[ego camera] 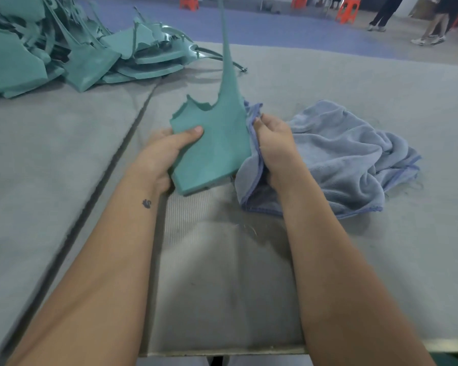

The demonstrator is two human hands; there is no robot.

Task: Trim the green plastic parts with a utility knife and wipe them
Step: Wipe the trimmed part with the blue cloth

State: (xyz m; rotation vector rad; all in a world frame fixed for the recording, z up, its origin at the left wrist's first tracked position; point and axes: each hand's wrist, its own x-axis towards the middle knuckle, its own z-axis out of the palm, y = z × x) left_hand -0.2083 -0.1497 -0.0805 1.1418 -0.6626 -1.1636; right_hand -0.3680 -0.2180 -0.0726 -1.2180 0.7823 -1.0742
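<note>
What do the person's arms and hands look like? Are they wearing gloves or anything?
No gloves and no sleeves in view: both forearms are bare down to the left hand and the right hand. No rings, watch or bracelets show. The left wrist has one small dark mark, like a tiny tattoo. The left thumb's nail is short and plain.

Your grey padded worktop carries a heap of green plastic parts and a crumpled blue cloth.
</note>
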